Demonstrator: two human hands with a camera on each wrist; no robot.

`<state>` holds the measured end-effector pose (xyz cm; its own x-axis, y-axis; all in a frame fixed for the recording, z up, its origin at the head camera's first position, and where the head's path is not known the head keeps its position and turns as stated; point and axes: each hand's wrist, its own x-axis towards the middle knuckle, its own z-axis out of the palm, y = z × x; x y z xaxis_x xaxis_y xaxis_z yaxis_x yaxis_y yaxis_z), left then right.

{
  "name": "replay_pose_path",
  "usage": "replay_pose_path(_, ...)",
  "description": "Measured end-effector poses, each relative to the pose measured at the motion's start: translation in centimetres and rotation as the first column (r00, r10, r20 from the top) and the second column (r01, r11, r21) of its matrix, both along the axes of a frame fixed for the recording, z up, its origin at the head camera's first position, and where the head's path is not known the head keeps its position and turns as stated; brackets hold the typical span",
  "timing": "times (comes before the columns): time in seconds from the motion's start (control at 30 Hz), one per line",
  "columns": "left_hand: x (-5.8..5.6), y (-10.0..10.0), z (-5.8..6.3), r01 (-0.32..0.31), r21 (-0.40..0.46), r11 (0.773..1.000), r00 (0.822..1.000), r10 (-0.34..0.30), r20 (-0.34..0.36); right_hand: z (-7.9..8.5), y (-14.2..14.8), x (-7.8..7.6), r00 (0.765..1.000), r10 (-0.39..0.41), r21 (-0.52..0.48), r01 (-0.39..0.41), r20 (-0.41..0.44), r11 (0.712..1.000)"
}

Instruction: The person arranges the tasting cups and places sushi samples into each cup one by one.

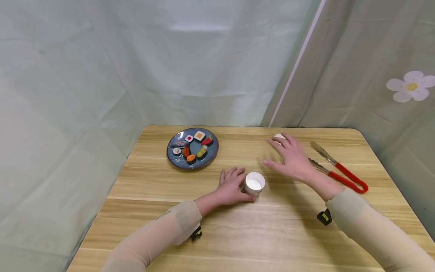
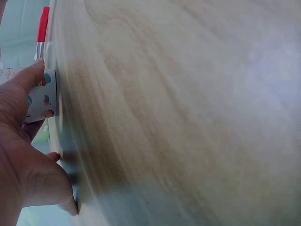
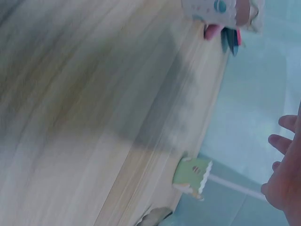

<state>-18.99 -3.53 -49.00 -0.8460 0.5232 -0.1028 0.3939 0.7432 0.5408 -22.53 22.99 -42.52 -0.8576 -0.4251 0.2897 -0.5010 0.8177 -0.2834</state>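
A white patterned paper baking cup stands upright on the table. My left hand holds it between thumb and index finger, the other fingers spread beside it. In the left wrist view the thumb lies against the printed side of the cup. My right hand is raised above the table with its fingers spread and nothing in it. Past its fingertips a second cup is partly hidden in the head view; the right wrist view shows this cup as green with a scalloped rim.
At the back left sits a dark blue plate with several sushi pieces in a ring. Red-handled metal tongs lie spread on the right, partly behind my right wrist. Pale curtains hang around the back and sides of the wooden table.
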Motion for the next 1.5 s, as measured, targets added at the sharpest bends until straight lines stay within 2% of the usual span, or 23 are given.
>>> replay_pose_path(0.2, 0.0, 0.0, -0.1, 0.002, 0.001, 1.000, 1.000, -0.002, -0.009, 0.4, -1.0, 1.2, 0.997, 0.083, 0.026, -0.083, 0.001, 0.996)
replay_pose_path(0.47, 0.0, 0.1, 0.1, 0.000, -0.011, 1.000, 1.000, 0.000, -0.013, 0.3, -1.9, 2.5, 0.983, 0.180, 0.055, -0.182, 0.046, 0.982)
replay_pose_path(0.8, 0.1, 0.0, 0.1, 0.002, -0.002, 1.000, 1.000, -0.002, -0.024, -1.3, -2.7, 3.5, 0.962, 0.271, 0.076, -0.272, 0.033, 0.959)
replay_pose_path(1.1, 0.1, 0.0, 0.1, 0.009, -0.001, 1.000, 0.999, -0.009, -0.033, -2.3, -3.1, 4.0, 0.963, 0.264, 0.011, -0.265, 0.062, 0.964)
replay_pose_path(1.5, 0.1, 0.1, 0.0, -0.001, -0.013, 1.000, 1.000, 0.001, -0.029, -2.8, -3.1, 4.0, 0.962, 0.248, -0.034, -0.246, 0.111, 0.969)
